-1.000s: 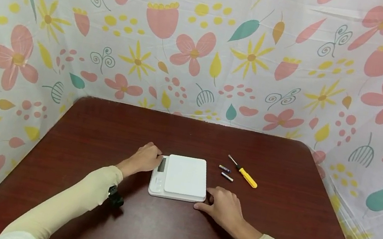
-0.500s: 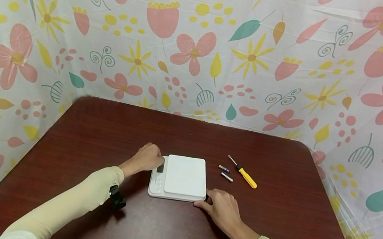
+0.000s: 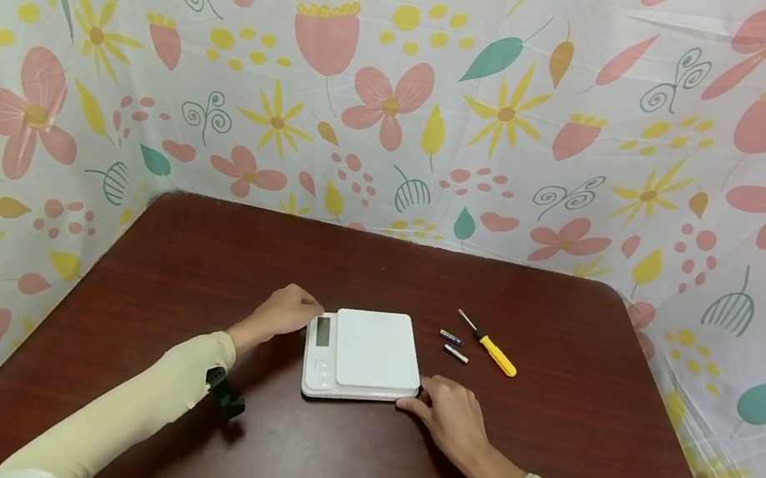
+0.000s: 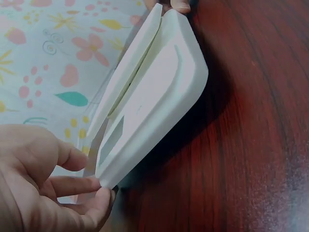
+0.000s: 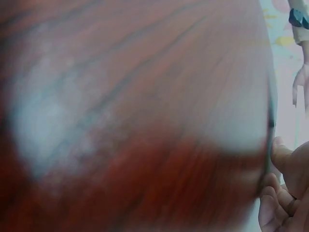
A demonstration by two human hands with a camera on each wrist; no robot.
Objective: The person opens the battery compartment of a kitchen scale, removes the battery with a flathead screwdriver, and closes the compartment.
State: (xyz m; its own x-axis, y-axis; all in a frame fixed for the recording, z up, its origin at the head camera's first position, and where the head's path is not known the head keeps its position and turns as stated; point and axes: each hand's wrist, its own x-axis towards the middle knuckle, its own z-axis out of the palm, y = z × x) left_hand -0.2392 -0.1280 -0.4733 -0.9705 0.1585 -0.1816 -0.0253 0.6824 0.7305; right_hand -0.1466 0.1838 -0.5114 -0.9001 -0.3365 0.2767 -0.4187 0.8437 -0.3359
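Note:
A white kitchen scale (image 3: 379, 353), with a square weighing plate and a small grey display (image 3: 323, 331) on its left side, lies between the two hands. At its far left corner the left hand (image 3: 283, 309) holds the edge by the fingertips; the left wrist view shows those fingertips (image 4: 100, 193) at the corner, with another digit apart from it. The right hand (image 3: 451, 415) grips the near right corner, thumb along the front edge and fingers at the right side. In the right wrist view, this hand (image 5: 292, 181) is partly cut off at the border.
Right of the scale, two small batteries, a dark one (image 3: 452, 338) and a silver one (image 3: 456, 354), lie on the dark red-brown table (image 3: 344, 469). Beside them is a screwdriver (image 3: 498, 355) with a yellow handle. A flower-printed curtain (image 3: 408, 91) encloses the back and sides.
The scale has turned slightly counterclockwise and shifted a little to the right. The left hand has moved slightly left, uncovering the display; the right hand has moved slightly right with the corner.

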